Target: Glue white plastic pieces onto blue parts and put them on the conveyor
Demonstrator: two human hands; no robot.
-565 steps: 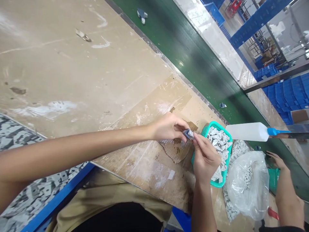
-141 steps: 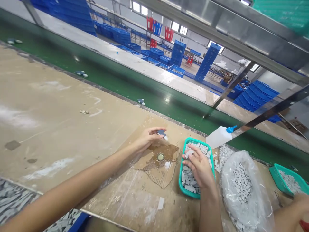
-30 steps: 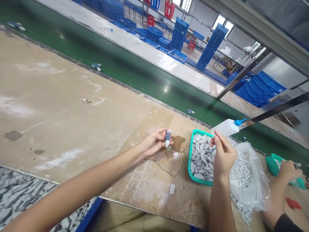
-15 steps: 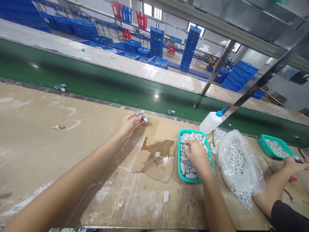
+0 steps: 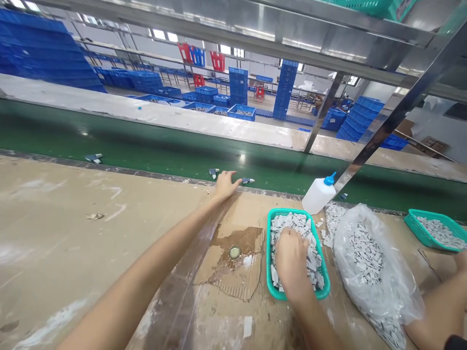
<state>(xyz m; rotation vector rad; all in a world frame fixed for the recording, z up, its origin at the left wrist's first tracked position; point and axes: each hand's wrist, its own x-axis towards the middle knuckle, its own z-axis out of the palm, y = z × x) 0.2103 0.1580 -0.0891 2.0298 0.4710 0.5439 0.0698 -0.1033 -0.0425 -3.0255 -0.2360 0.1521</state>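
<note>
My left hand (image 5: 226, 183) reaches across the worn table (image 5: 73, 218) to its far edge, fingers spread, holding nothing. Two small grey-blue parts lie on the green conveyor belt (image 5: 153, 148) on either side of it, one (image 5: 213, 171) just left of the fingers, the other (image 5: 248, 181) at the thumb tip. My right hand (image 5: 292, 257) rests palm down in a teal basket (image 5: 269, 253) of small white and grey pieces. Its fingertips are buried among them, so any grip is hidden.
A stained cardboard scrap (image 5: 233, 265) with a small round cap (image 5: 234, 252) lies between my arms. A white glue bottle (image 5: 319, 194) leans behind the basket. A plastic bag of pieces (image 5: 368, 257), a second teal basket (image 5: 434, 231) and another person's arm (image 5: 438, 306) are right.
My left hand moved to the belt edge and let go of the small part it held. My right hand stayed in the basket, sunk deeper among the pieces.
</note>
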